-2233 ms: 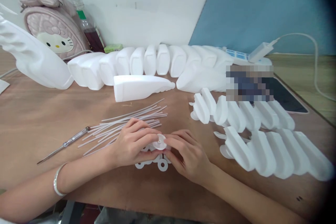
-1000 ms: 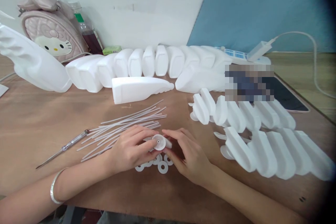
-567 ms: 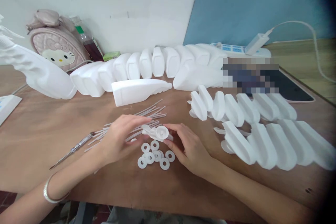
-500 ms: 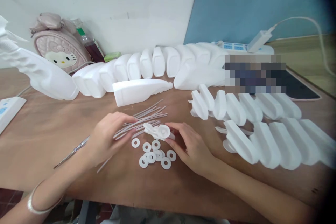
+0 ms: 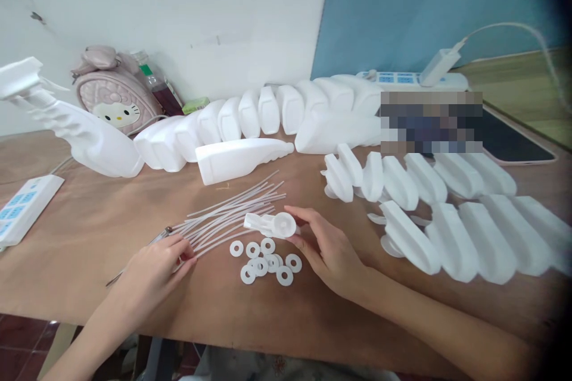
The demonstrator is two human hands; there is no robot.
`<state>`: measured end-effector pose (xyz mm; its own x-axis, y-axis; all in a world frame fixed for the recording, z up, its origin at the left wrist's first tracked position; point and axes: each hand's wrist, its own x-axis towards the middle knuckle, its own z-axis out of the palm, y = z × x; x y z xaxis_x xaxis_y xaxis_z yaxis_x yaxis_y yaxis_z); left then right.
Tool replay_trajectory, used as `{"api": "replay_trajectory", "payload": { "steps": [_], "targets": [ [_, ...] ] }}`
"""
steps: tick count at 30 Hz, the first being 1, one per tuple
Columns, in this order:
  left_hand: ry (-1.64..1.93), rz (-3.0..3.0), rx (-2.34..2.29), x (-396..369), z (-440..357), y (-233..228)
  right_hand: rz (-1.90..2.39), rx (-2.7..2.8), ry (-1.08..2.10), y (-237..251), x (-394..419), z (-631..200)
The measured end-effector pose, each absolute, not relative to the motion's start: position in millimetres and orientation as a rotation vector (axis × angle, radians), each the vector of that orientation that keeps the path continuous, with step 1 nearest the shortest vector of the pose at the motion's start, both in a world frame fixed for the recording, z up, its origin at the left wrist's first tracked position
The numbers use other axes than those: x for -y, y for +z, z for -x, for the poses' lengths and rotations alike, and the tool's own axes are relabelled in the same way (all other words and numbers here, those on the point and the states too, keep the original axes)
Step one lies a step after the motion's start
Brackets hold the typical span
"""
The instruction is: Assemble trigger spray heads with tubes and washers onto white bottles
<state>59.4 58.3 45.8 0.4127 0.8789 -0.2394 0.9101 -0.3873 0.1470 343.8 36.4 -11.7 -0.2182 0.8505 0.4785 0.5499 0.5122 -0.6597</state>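
Note:
My right hand (image 5: pixel 333 253) is closed on a white spray trigger head (image 5: pixel 270 225), its round opening facing up. It is held just above the table. My left hand (image 5: pixel 158 262) has its fingertips pinched at the near ends of a fan of thin white plastic tubes (image 5: pixel 236 208), closed on a tube there. Partly hidden beneath that hand lies a slim metal tool (image 5: pixel 115 277). Below the trigger head, several white ring washers (image 5: pixel 285 275) lie in a loose cluster.
White bottles (image 5: pixel 230 120) line the back, with one lying bottle (image 5: pixel 243 158) before them. An upright spray bottle (image 5: pixel 102 143) stands left, near a power strip (image 5: pixel 31 208). At right are rows of trigger heads (image 5: pixel 460 241), a phone (image 5: pixel 513 137) and a pink bag (image 5: pixel 111 89) at back left.
My left hand has moved left and toward me, from above the middle of the tubes to their near ends. My right hand stays in place with the spray trigger head.

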Motion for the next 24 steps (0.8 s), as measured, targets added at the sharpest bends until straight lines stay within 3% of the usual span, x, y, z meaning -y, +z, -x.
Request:
{"api": "replay_trajectory", "payload": {
  "steps": [7,13,17,24],
  "targets": [
    [-0.238,-2.262,-1.475,-78,-58,77,1.022,1.931,0.5,-11,-35,-346],
    [0.42,-2.212,-1.39,-98,-60,108,1.063,1.928,0.576,-13,-35,-346],
    [0.968,-1.902,-1.347,-94,-103,94,1.176,1.903,0.647,-12,-36,-346],
    [0.874,-1.621,-0.966,-88,-170,53,1.219,1.879,0.719,-11,-39,-347]
  ]
}}
